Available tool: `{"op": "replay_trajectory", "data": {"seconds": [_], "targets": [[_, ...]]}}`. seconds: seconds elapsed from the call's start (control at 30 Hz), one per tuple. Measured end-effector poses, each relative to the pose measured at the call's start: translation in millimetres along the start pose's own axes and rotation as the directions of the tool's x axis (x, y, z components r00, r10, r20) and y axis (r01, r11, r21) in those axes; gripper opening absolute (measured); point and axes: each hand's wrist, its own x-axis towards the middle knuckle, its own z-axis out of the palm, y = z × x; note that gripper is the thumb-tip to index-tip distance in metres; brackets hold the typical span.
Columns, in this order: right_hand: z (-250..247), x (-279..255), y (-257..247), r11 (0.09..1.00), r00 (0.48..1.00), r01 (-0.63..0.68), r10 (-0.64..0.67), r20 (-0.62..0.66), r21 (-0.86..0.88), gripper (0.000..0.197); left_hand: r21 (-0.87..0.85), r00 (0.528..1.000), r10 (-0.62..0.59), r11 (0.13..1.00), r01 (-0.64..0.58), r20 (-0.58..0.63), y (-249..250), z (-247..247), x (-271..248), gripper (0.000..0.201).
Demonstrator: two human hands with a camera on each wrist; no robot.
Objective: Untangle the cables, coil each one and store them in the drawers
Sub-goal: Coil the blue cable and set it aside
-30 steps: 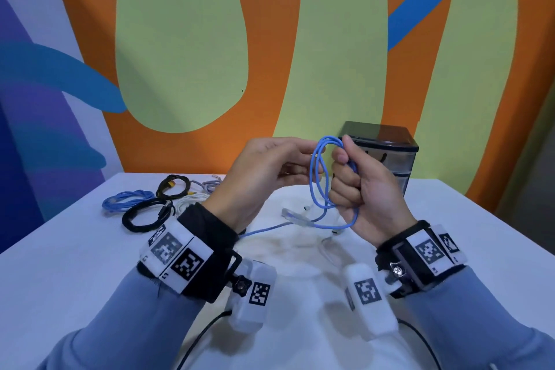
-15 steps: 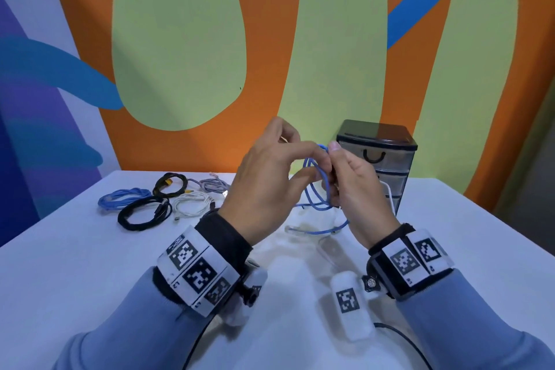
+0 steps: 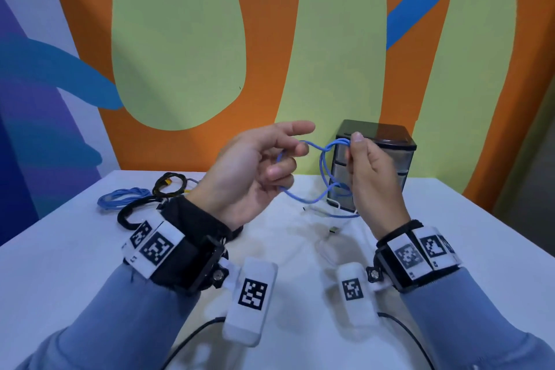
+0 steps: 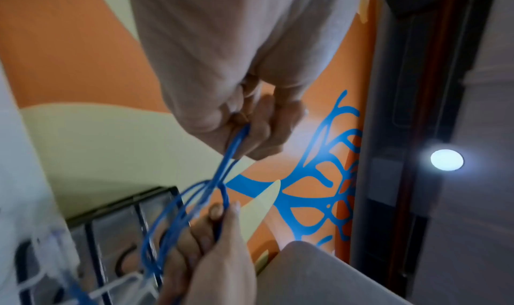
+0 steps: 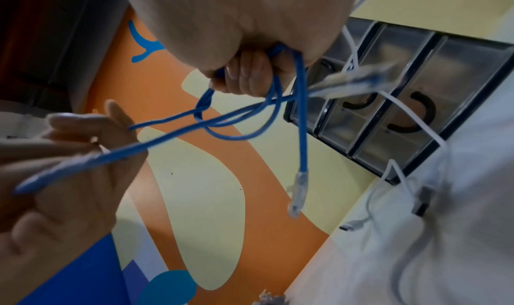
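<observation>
White table sits by a bright painted wall. Both hands hold a blue cable up over it, in front of the small drawers. Right hand pinches the loops tight at the top. Left hand hooks one strand with curled fingers, pointer finger out straight. More coiled cables lie at the far left.

A blue cable with clear plugs; black drawer unit with translucent grey drawers; white table; orange, pale-green and blue wall mural; grey-blue sleeves.
</observation>
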Motion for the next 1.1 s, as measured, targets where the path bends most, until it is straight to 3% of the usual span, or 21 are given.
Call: {"op": "replay_trajectory", "data": {"seconds": [0.17,0.33,0.43,0.5,0.53,0.57,0.63,0.67,0.7,0.77,0.87,0.9,0.93,1.0,1.03,1.1], "targets": [[-2.2,0.5,1.8,0.977,0.991,0.076,-0.097,-0.093,-0.200,0.047,0.409,0.999,0.015,0.913,-0.001,-0.031,2.6,-11.4,1.7,0.032],[-7.7,0.4,-0.5,0.923,0.968,0.158,-0.216,-0.131,-0.352,0.043,0.748,0.993,0.111,0.661,-0.054,-0.026,2.5,-22.7,2.9,0.013],[-7.4,2.5,-2.7,0.978,0.988,0.097,-0.118,-0.101,-0.186,0.045,0.841,0.975,0.219,0.532,-0.095,-0.029,-1.9,-25.8,7.6,0.018],[-4.2,4.8,-6.7,0.981,0.992,-0.104,0.115,-0.058,0.165,0.044,0.867,0.951,0.308,0.480,-0.134,-0.024,-7.0,-27.8,12.5,0.022],[-3.1,5.4,-8.7,0.893,0.967,-0.244,0.254,0.023,0.377,0.042,0.871,0.938,0.346,0.466,-0.155,-0.018,-10.9,-28.9,15.8,0.022],[-2.5,6.0,-9.9,0.741,0.923,-0.375,0.356,0.147,0.557,0.041,0.878,0.926,0.378,0.446,-0.173,-0.009,-14.6,-29.3,18.3,0.021],[-2.1,6.7,-8.4,0.406,0.816,-0.558,0.424,0.392,0.724,0.040,0.932,0.904,0.427,0.323,-0.163,0.010,-20.8,-28.7,21.6,0.017],[-1.9,6.2,-6.8,0.282,0.775,-0.607,0.417,0.475,0.743,0.041,0.959,0.899,0.438,0.243,-0.146,0.026,-23.0,-27.4,21.6,0.015],[-1.0,5.2,-5.5,0.195,0.744,-0.638,0.403,0.532,0.745,0.041,0.974,0.902,0.431,0.186,-0.132,0.040,-25.1,-25.7,20.4,0.015],[2.9,1.3,-5.0,0.113,0.702,-0.679,0.389,0.597,0.725,0.042,0.980,0.925,0.378,0.165,-0.110,0.041,-30.3,-24.2,20.0,0.015],[11.8,-7.6,-7.7,0.232,0.664,-0.736,0.431,0.611,0.636,0.039,0.968,0.948,0.314,0.220,-0.118,0.045,-38.5,-28.3,22.0,0.019],[15.4,-10.2,-7.5,0.301,0.674,-0.731,0.457,0.580,0.612,0.039,0.950,0.956,0.289,0.282,-0.136,0.051,-39.7,-29.4,22.1,0.019],[18.6,-12.3,-6.7,0.401,0.712,-0.697,0.479,0.513,0.594,0.040,0.911,0.967,0.253,0.388,-0.142,0.044,-39.7,-29.0,22.4,0.018],[23.6,-13.9,-3.3,0.692,0.843,-0.538,0.441,0.308,0.481,0.040,0.770,0.985,0.173,0.628,-0.114,0.005,-37.9,-26.3,21.6,0.010],[25.3,-14.1,-3.1,0.817,0.901,-0.432,0.369,0.230,0.382,0.041,0.693,0.990,0.142,0.714,-0.096,-0.009,-36.6,-24.4,20.1,0.007],[26.4,-14.0,-0.3,0.952,0.964,-0.239,0.210,0.160,0.189,0.045,0.576,0.995,0.099,0.814,-0.081,0.001,-32.7,-19.5,15.8,0.001]]}}
